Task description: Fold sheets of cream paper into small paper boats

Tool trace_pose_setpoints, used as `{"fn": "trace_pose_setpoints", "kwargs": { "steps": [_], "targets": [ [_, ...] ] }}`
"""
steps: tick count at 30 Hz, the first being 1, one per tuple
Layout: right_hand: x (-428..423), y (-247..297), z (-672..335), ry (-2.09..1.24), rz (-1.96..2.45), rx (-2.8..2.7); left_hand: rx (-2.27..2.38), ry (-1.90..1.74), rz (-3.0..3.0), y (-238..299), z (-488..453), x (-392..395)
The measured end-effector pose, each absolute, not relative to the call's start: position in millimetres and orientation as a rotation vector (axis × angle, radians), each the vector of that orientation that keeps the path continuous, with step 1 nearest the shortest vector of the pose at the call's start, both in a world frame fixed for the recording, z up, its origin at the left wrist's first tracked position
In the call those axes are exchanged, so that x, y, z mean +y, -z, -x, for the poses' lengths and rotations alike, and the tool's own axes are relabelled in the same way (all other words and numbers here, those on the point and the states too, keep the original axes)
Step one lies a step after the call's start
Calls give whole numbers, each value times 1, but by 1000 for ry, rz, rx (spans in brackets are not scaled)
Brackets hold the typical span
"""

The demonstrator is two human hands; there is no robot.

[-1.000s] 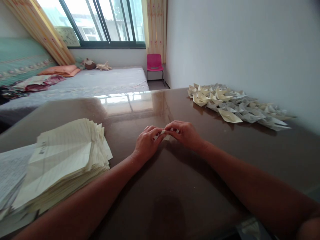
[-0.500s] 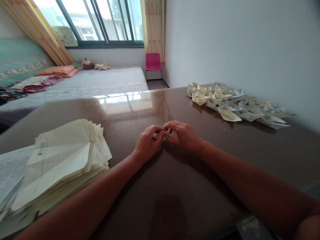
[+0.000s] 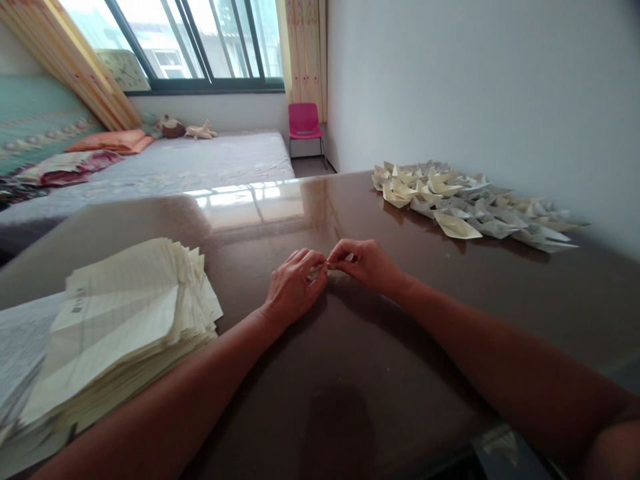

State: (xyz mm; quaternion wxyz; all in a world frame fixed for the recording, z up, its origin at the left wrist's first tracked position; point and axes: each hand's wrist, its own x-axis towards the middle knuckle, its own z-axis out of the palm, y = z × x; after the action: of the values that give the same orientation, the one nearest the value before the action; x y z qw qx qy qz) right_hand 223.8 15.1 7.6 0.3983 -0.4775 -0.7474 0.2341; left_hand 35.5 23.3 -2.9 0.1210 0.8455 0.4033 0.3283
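Note:
My left hand (image 3: 296,285) and my right hand (image 3: 366,264) meet over the middle of the brown glossy table (image 3: 300,407). Between them is a small folded piece of paper (image 3: 316,271), mostly covered by the fingers. The left thumb and fingers are closed around it, while the right thumb and fingertips pinch its right end. How the paper is folded cannot be made out. Left of my left forearm lies a thick stack of creased, lined paper sheets (image 3: 120,300). At the table's far right many folded paper boats (image 3: 457,225) sit close together, cream and grey printed ones.
Other printed sheets (image 3: 30,333) lie under and beside the stack at the left edge. A white wall (image 3: 475,80) borders the table on the right. Beyond the table stand a bed (image 3: 225,157) and a pink chair (image 3: 304,121) below the window.
The fingers of my right hand have drawn closer together and straightened into a pinch on the paper. My left hand has barely moved. The whole view has shifted slightly.

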Motion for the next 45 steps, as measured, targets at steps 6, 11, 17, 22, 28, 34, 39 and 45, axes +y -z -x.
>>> {"fn": "trace_pose_setpoints", "kwargs": {
  "steps": [6,11,17,22,28,34,39,45],
  "targets": [
    [20,-10,-228,-715,1183,-1867,1122,-953,-2413,2,-34,25],
    [25,-8,-233,-739,1188,-1848,1154,-1024,-2209,8,-32,33],
    [31,-2,-237,-777,1197,-1741,1113,-1078,-1909,13,-31,43],
    [37,3,-240,-903,1162,-1570,1122,-1102,-1725,18,-29,51],
    [43,5,-241,-990,1124,-1396,1096,-1182,-1442,20,-29,54],
    [44,7,-242,-966,1171,-1351,1057,-1194,-1461,20,-30,53],
    [42,11,-241,-911,1087,-1535,1002,-1100,-1666,16,-33,48],
    [36,8,-237,-887,1038,-1616,1015,-1013,-1806,18,-33,45]
  ]
}}
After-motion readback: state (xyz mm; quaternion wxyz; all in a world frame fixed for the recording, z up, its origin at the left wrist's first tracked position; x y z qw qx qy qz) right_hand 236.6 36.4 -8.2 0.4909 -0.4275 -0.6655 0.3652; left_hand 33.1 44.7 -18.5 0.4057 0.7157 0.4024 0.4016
